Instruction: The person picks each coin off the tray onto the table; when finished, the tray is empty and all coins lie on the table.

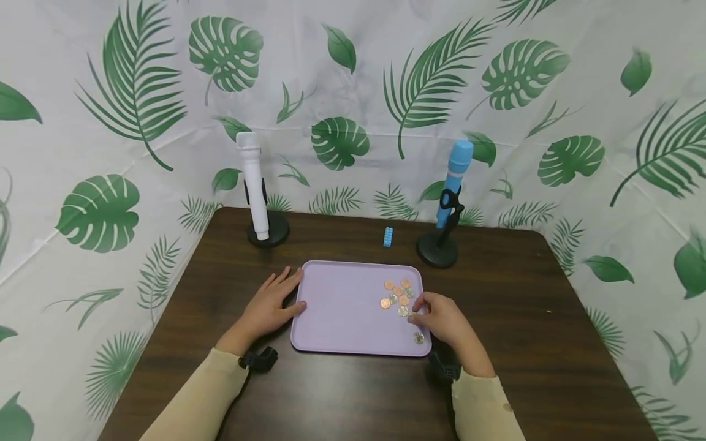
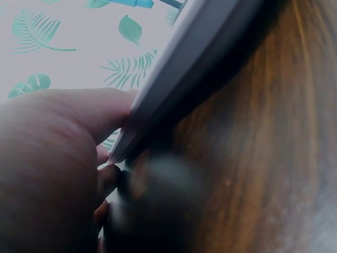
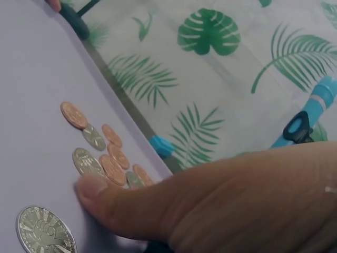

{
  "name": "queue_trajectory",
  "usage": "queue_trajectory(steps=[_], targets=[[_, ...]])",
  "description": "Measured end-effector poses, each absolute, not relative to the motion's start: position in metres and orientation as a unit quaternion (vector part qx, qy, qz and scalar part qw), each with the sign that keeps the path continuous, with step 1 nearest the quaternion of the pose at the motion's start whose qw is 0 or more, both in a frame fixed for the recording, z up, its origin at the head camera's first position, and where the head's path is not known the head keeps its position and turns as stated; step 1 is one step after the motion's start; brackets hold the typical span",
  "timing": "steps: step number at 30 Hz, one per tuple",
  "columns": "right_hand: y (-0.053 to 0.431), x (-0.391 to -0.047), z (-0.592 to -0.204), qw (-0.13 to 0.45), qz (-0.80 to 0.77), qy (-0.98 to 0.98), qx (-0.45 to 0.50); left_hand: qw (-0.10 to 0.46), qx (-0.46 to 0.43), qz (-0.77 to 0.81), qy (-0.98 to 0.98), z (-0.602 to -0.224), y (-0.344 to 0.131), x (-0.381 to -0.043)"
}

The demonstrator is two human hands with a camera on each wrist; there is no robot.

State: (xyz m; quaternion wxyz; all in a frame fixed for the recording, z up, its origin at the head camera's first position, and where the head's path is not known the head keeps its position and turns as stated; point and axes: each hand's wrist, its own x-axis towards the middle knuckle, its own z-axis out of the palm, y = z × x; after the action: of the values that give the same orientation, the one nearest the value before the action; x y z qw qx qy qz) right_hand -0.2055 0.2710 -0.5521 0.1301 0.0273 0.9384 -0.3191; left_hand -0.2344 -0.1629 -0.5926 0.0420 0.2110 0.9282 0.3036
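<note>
Well apart, both hands are at opposite ends of a lilac tray (image 1: 342,309) on the dark wooden table (image 1: 331,395). On the left, my left hand (image 1: 270,309) lies with its fingers stretched out, fingertips and thumb touching the tray's left rim. Just beyond it a white microphone (image 1: 254,187) leans on a black stand (image 1: 270,231). Toward the tray's right end lie five copper-coloured coins (image 1: 385,304) and three silver-coloured coins (image 1: 403,311), clustered, some touching or overlapping; any writing on them is too small for me to read. Behind the tray sits a small blue studded block (image 1: 388,237). Nearer me, by the right corner, a separate silver coin (image 1: 418,338) shows a rayed design. My right hand (image 1: 441,318) reaches over the right rim, thumb and forefinger parted beside the cluster; I cannot tell whether the thumb touches a coin. Farther back, a blue microphone (image 1: 455,174) leans in its black holder (image 1: 437,248).
</note>
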Motion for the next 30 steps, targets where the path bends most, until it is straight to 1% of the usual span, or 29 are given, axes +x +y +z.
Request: queue_trajectory(steps=[10, 15, 19, 23, 27, 30], targets=[[0.278, -0.203, -0.552, 0.140, -0.355, 0.924, 0.000, 0.040, 0.209, 0.311, 0.926, -0.592, -0.164, -0.231], [0.288, -0.205, -0.551, 0.128, -0.393, 0.911, -0.019, 0.036, 0.210, 0.309, 0.927, -0.589, -0.164, -0.230], [0.297, -0.211, -0.555, 0.094, -0.454, 0.886, -0.016, 0.034, 0.209, 0.310, 0.927, -0.588, -0.165, -0.230], [0.310, -0.215, -0.558, 0.034, -0.520, 0.854, 0.006, 0.037, 0.209, 0.313, 0.926, -0.587, -0.165, -0.231], [0.326, -0.213, -0.555, -0.024, -0.540, 0.839, 0.058, 0.042, 0.209, 0.318, 0.924, -0.586, -0.164, -0.230], [0.336, -0.211, -0.553, -0.046, -0.527, 0.840, 0.120, 0.038, 0.212, 0.316, 0.924, -0.586, -0.163, -0.230]])
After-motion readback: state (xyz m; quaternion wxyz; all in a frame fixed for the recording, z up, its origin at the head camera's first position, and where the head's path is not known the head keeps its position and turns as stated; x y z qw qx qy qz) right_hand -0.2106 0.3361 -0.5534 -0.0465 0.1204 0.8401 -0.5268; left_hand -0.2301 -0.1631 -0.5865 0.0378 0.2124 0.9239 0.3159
